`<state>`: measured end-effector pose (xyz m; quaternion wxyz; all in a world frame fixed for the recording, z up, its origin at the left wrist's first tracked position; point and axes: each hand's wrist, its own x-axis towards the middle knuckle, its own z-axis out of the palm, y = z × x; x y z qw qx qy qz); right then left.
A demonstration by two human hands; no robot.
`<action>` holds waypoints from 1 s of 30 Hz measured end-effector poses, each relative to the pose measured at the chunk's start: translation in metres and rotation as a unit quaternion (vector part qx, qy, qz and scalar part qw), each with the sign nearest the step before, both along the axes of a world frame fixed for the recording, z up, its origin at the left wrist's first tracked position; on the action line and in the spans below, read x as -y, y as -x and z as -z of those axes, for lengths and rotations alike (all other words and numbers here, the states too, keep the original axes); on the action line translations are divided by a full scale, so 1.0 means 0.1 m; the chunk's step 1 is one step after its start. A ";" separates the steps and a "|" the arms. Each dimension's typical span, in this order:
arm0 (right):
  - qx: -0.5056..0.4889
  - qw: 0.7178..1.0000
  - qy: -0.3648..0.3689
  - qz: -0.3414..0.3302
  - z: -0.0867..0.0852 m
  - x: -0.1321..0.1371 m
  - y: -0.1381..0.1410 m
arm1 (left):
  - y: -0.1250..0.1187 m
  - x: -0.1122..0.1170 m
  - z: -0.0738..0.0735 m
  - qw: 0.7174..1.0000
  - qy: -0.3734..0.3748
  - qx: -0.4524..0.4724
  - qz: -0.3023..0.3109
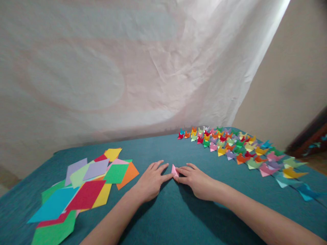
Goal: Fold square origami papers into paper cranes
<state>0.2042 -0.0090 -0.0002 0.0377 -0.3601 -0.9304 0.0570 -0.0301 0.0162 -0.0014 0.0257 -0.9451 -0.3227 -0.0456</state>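
Observation:
A small pink folded paper (174, 169), narrow and pointed at its top, is on the cloth-covered table between my hands. My right hand (196, 181) has its thumb and forefinger on the right side and lower edge of the paper, pinching it. From the other side, my left hand (152, 180) touches the lower left of the paper with its thumb. The other left fingers are stretched out and apart over the cloth. Fingertips partly hide the base of the paper.
Loose coloured paper sheets, among them a red sheet (86, 195) and a blue sheet (54, 204), lie overlapping on the left. Rows of folded paper birds (230, 147) stand at the right. A pale hanging cloth (143, 75) is behind the teal tablecloth (153, 224).

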 end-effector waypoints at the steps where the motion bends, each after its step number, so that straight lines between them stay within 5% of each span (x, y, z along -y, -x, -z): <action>1: 0.001 1.000 0.002 -0.001 0.00 0.00 0.00 | 0.00 0.00 0.00 1.000 0.004 -0.005 -0.007; 13: 0.005 1.000 0.013 0.008 -0.03 0.00 0.00 | -0.02 -0.03 0.06 0.999 0.017 -0.011 -0.043; 30: -0.009 1.000 0.009 0.010 -0.01 0.01 -0.01 | -0.06 0.00 0.01 0.999 -0.010 -0.031 0.014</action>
